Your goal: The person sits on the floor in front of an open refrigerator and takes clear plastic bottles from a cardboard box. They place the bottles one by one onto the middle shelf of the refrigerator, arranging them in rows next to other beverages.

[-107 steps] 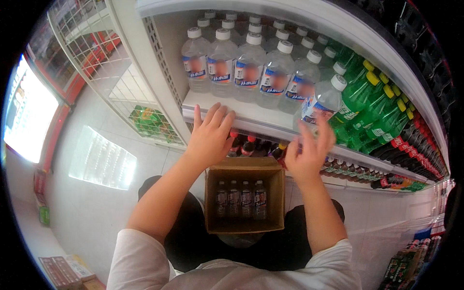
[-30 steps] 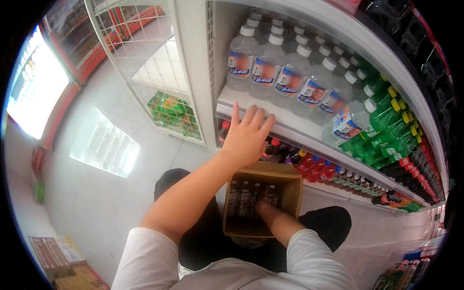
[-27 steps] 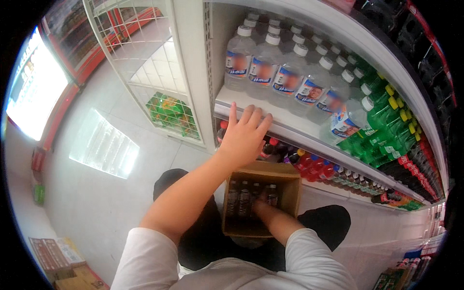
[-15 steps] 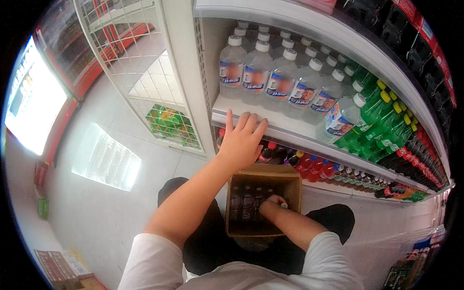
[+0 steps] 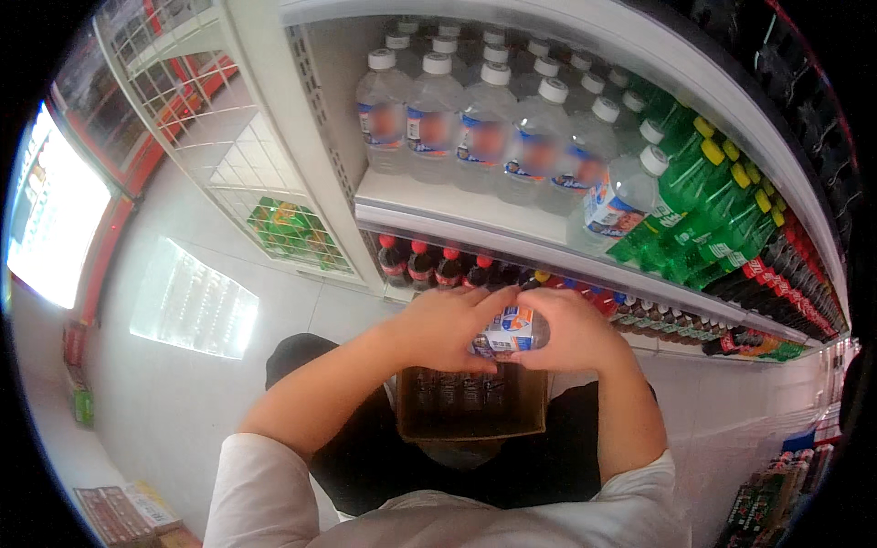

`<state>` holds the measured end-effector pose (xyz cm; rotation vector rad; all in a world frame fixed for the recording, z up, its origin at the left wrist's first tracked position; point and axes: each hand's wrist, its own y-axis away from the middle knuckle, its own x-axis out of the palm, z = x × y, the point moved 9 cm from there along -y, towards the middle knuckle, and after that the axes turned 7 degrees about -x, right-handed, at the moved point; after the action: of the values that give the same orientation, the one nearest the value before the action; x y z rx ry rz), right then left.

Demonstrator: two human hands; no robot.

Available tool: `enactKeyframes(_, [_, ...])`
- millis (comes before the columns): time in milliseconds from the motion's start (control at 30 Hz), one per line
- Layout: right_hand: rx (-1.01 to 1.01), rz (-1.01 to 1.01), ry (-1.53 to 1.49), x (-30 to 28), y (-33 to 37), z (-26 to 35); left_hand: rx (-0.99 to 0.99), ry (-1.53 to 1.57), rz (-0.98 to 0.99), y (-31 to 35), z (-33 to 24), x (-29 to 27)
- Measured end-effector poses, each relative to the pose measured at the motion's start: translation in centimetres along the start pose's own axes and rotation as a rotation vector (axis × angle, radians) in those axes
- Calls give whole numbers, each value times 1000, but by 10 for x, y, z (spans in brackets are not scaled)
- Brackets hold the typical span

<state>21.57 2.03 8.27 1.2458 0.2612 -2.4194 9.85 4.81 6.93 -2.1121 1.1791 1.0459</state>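
Between my two hands is a clear plastic bottle (image 5: pixel 513 331) with a blue, white and orange label. My left hand (image 5: pixel 448 327) wraps it from the left, and my right hand (image 5: pixel 577 331) grips its right end. The bottle's cap is hidden by my fingers. Below them, between my knees, an open cardboard box (image 5: pixel 475 427) holds several dark-looking bottles (image 5: pixel 457 388) standing upright. On the shelf (image 5: pixel 429 203) ahead stand rows of white-capped clear bottles (image 5: pixel 486 119) with matching labels; a front strip of that shelf shows bare.
Green bottles (image 5: pixel 703 210) with yellow caps fill the shelf's right part, with dark bottles (image 5: pixel 795 274) beyond. A lower shelf carries red-capped dark bottles (image 5: pixel 418 263). A white wire rack (image 5: pixel 210 137) stands left. Boxes (image 5: pixel 128 511) lie on the floor at lower left.
My right hand has come up out of the box with a bottle. My left hand has left the shelf edge and closed on that bottle too. The view has shifted slightly.
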Motion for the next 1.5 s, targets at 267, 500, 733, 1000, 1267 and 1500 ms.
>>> enactKeyframes(267, [-161,-431,66,-41,27,16,-21,-86,-225,-11,1,-6])
enactKeyframes(500, [-188,-576,-596,-30,24,-5,7,661,-633,2,46,-25])
enactKeyframes(733, [90,-223,-1624,62,-16,-16,-115,1526,-626,-22,78,-1])
enactKeyframes(1000, [-90,-385,-1546,40,-18,-13,-149,1216,-560,-32,66,-9])
enactKeyframes(1267, [-208,-491,-1516,20,-18,-17,-58,203,-699,-30,24,-45])
enactKeyframes(1500, [-264,-630,-1504,14,-18,-19,75,352,-649,-38,10,-47])
